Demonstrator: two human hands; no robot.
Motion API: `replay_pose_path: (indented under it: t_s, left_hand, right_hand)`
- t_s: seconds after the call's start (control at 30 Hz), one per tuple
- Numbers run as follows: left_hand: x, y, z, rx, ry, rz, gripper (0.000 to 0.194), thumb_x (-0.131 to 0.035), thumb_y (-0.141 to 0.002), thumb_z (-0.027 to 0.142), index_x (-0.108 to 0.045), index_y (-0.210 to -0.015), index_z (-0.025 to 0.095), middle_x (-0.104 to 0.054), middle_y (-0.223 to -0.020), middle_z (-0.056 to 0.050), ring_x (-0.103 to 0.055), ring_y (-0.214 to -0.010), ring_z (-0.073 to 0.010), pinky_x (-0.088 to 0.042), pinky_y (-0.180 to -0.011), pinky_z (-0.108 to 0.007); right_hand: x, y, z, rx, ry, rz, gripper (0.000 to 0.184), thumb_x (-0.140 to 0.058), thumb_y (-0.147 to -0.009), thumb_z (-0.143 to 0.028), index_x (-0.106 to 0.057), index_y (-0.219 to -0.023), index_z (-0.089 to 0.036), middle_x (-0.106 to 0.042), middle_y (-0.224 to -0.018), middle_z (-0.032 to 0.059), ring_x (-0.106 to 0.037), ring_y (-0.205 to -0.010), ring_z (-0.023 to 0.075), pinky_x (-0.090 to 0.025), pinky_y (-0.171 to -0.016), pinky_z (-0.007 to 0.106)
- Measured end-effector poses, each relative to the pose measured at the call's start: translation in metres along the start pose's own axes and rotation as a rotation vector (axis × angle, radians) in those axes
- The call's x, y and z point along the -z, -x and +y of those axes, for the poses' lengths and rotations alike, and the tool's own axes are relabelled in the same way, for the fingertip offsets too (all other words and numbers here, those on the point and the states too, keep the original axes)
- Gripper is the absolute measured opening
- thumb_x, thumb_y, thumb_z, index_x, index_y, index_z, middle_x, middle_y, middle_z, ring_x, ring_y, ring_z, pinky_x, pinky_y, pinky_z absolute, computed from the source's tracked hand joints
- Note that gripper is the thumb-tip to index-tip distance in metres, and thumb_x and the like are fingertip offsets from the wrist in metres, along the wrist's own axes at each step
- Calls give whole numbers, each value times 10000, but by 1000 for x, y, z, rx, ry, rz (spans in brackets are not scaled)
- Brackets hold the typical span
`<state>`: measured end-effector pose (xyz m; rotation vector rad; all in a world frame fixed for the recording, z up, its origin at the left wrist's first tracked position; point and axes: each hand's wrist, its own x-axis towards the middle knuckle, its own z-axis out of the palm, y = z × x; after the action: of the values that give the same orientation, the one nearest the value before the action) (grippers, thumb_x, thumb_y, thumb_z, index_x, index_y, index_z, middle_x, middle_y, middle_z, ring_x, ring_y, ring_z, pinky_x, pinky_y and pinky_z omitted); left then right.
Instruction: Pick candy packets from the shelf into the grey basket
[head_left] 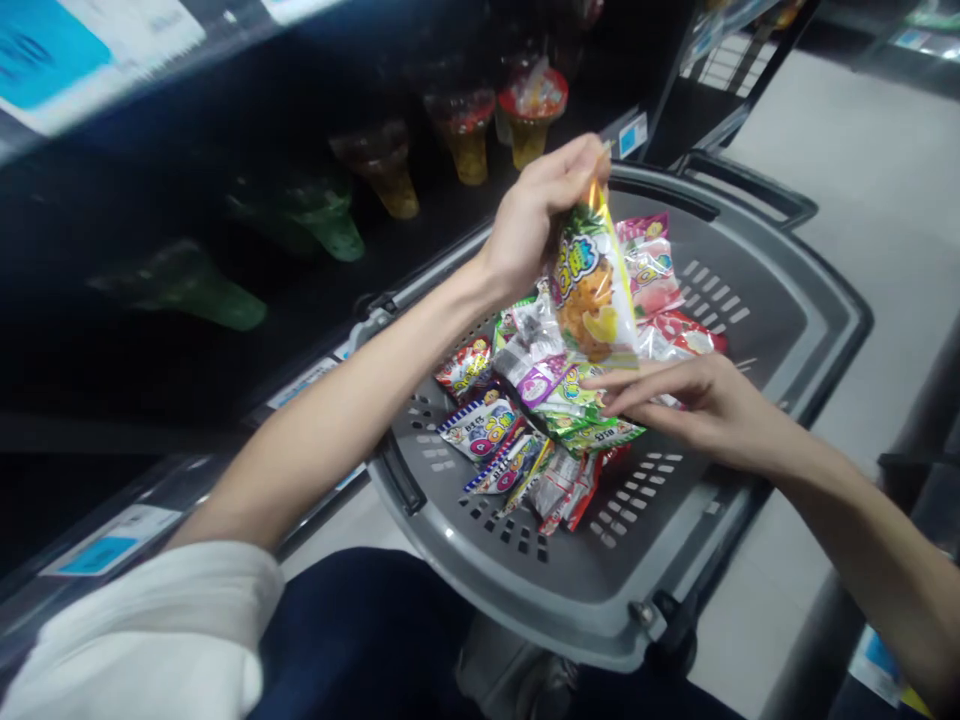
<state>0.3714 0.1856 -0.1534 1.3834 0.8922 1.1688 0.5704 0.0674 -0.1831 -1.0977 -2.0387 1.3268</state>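
Note:
My left hand [541,205] pinches the top edge of a yellow candy bag [592,290] with a pineapple picture, holding it upright over the grey shopping basket [480,570]. Just below and to the right, my right hand [682,405] reaches over the basket, fingers stretched out near a green candy bag [581,410]; whether they touch it I cannot tell. Several more small bags lie heaped in the basket, among them a blue-and-white bag [484,428], a pink bag [651,270] and a red bag [686,335].
A dark shelf on the left holds clear cups with tapered bases, such as a red-topped cup [531,110] and a green cup [330,220]. Blue-and-white price tags [112,540] line its edges. The basket's black handle [750,190] lies at its far end, above the pale floor [877,150].

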Motion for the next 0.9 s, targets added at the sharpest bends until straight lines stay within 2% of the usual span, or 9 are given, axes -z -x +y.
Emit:
replay_pose_path:
  t_s: [0.07,0.13,0.23,0.3,0.4,0.5,0.67,0.8,0.9]
  left_hand:
    - [2,2,9,8,93,112,357,-400,-1049,234,-498,-715,154,-370,-693,4,-568,-766,-91,-415,-786,-213]
    - [3,4,18,-6,239,181,431,-310,-1063,257,-387,-645,185,-284,-644,0,-471,-648,-99,-424,-708,-222]
    - [1,3,25,-106,533,144,452,-135,-1085,280,-128,-637,219,-58,-613,10,-237,-530,-136,-332,-528,-250]
    - [0,0,24,-165,643,137,410,-104,-1091,281,-50,-690,219,17,-641,18,-180,-522,-137,-282,-489,-251]
    - [2,-6,18,-192,635,184,413,-133,-1098,276,-48,-698,214,21,-638,23,-183,-517,-125,-280,-488,-232]
    - [5,-12,11,-200,582,209,438,-171,-1092,304,-116,-666,217,-10,-611,18,-203,-531,-137,-305,-497,-231]
    - [11,-20,5,-151,553,209,445,-124,-1081,353,-168,-659,221,-16,-598,4,-194,-563,-179,-323,-547,-280]
    - [15,-19,4,-141,476,82,490,-179,-1083,464,-215,-659,221,-77,-575,7,-260,-583,-178,-377,-599,-290]
    - [14,-15,3,-164,468,126,498,-157,-1064,518,-158,-671,211,-59,-596,12,-213,-587,-175,-359,-597,-301]
  right_hand:
    - [-1,0,4,-19,44,-44,211,-640,-945,-346,-824,-1012,-266,-764,-1122,38,-734,-1049,212,-590,-945,322]
    - [-1,-1,10,-33,105,-73,278,-615,-972,-421,-807,-1075,-247,-767,-1105,46,-738,-997,203,-588,-884,303]
    - [-2,-1,16,-47,177,-123,376,-560,-1004,-518,-789,-1122,-243,-760,-1118,50,-729,-975,200,-574,-849,299]
    - [-2,-2,18,-59,195,-140,427,-524,-1015,-560,-781,-1145,-245,-754,-1133,55,-725,-988,208,-573,-853,309]
    - [-4,-1,18,-84,190,-157,513,-489,-1001,-624,-777,-1159,-231,-751,-1135,76,-724,-991,233,-583,-861,341]
    - [-5,-1,17,-118,182,-173,583,-459,-982,-677,-772,-1184,-229,-746,-1152,85,-720,-1003,252,-590,-878,378]
    - [-7,2,27,-169,209,-153,612,-457,-946,-722,-768,-1213,-267,-719,-1226,87,-686,-1108,274,-564,-1003,441]
    - [-13,8,51,-182,209,-116,555,-482,-951,-713,-756,-1238,-324,-705,-1267,61,-669,-1167,252,-550,-1058,385]
    - [-20,9,70,-141,241,-41,528,-459,-968,-716,-751,-1232,-365,-692,-1299,44,-663,-1192,235,-555,-1053,322]
